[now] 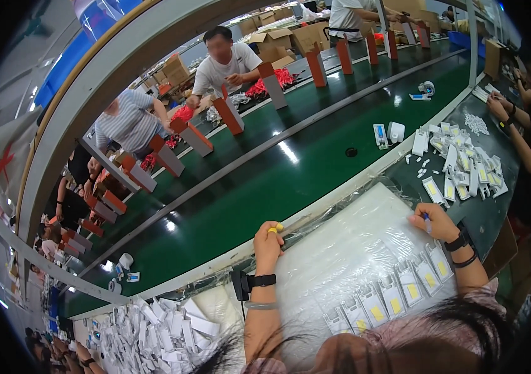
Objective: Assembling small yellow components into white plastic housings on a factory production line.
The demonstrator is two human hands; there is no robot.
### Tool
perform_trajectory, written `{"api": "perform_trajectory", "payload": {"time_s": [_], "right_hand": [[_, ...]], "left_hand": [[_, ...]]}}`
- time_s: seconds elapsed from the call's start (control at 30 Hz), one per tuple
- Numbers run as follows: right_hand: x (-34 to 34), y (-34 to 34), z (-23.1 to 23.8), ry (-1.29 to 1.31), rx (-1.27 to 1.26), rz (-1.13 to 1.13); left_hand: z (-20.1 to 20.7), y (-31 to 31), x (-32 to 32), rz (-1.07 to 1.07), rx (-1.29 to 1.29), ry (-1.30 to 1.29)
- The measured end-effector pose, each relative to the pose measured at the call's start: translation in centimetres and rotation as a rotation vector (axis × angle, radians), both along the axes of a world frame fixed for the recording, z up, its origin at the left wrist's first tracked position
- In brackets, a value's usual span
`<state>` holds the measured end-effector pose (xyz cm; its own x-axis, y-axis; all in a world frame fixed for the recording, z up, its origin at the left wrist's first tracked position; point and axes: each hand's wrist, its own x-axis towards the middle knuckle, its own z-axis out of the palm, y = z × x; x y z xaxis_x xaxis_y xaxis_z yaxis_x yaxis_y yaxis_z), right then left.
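Note:
A white pad under clear plastic (346, 243) lies in front of me. Along its near right part runs a slanted row of several white plastic housings with yellow panels (394, 305). My left hand (268, 248) is over the pad's far left edge, fingers curled, with yellow covers on the fingers; whatever it may hold is hidden. At the pad's right edge, beyond the row, my right hand (435, 222) is closed, with a blue-purple band on one finger. Nothing that I can name shows in its grip. Both wrists wear dark bands.
White casings (153, 330) are heaped at left, and more yellow-panelled housings (464, 162) at right. Beyond the pad runs a green conveyor (265, 187) carrying orange-and-grey boxes (273, 85) and a few white parts (380, 135). Co-workers stand across it; another person's hands (500, 106) are at far right.

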<state>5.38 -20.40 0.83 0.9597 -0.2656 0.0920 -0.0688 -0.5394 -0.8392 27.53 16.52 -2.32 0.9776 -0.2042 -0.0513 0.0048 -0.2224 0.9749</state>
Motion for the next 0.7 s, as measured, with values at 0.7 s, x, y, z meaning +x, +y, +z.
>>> {"api": "perform_trajectory", "payload": {"time_s": [0.7], "right_hand": [[0.09, 0.3, -0.24, 0.017, 0.004, -0.011]], "left_hand": [[0.39, 0.25, -0.36, 0.006, 0.001, 0.009]]}}
